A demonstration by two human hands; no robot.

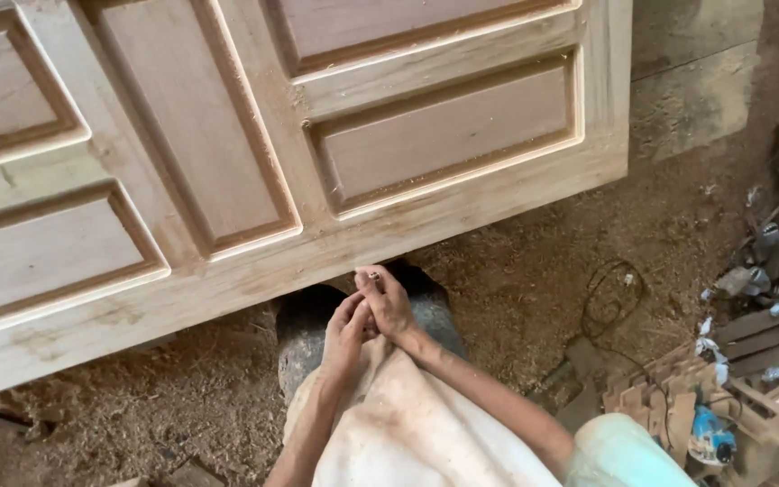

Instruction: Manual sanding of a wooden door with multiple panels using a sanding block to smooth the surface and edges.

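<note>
Below one panelled wooden door (272,135), two hands, left (344,334) and right (388,305), meet, pinching one small object (373,276).

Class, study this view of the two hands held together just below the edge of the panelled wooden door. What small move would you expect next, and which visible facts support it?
Probably the right hand lifts the small object pinched at its fingertips up to the door edge. The object is too small to identify. It sits just under that edge, and the left hand rests against the right as if steadying it.
</note>
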